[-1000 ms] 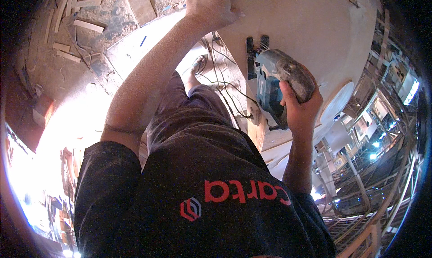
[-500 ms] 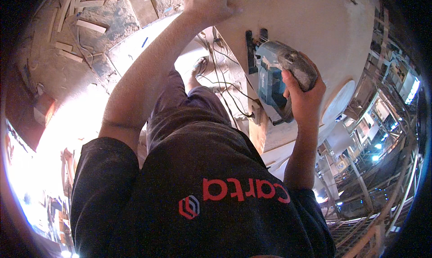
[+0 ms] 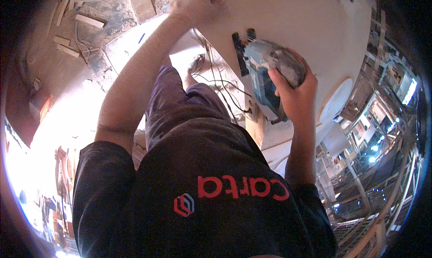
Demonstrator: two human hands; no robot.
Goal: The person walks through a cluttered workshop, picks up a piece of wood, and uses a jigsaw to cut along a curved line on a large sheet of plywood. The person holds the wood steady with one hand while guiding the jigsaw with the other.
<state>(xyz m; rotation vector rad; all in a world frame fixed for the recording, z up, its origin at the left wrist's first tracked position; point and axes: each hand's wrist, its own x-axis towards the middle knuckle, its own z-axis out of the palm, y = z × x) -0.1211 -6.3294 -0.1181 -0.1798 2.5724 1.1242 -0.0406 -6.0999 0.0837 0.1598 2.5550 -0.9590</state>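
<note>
My right hand (image 3: 300, 93) wraps round the handle of a teal and grey jigsaw (image 3: 261, 80), dusty on top. Its black base plate (image 3: 240, 54) lies against a large pale wooden board (image 3: 310, 24), near the board's left edge. The blade and the cut cannot be made out. At the top of the view, my left hand (image 3: 191, 6) rests on the board's edge; its fingers are mostly hidden, so what they grip, if anything, does not show.
Dark cables (image 3: 220, 80) hang beside the board's left edge, above my foot (image 3: 196, 63). A wooden post (image 3: 254, 123) stands under the board. A rounded pale panel (image 3: 335, 100) lies at the right. Wood offcuts (image 3: 90, 20) litter the dusty floor at far left.
The jigsaw and my right hand have shifted slightly left in the view. My left hand also sits a little further left. The whole view has moved slightly.
</note>
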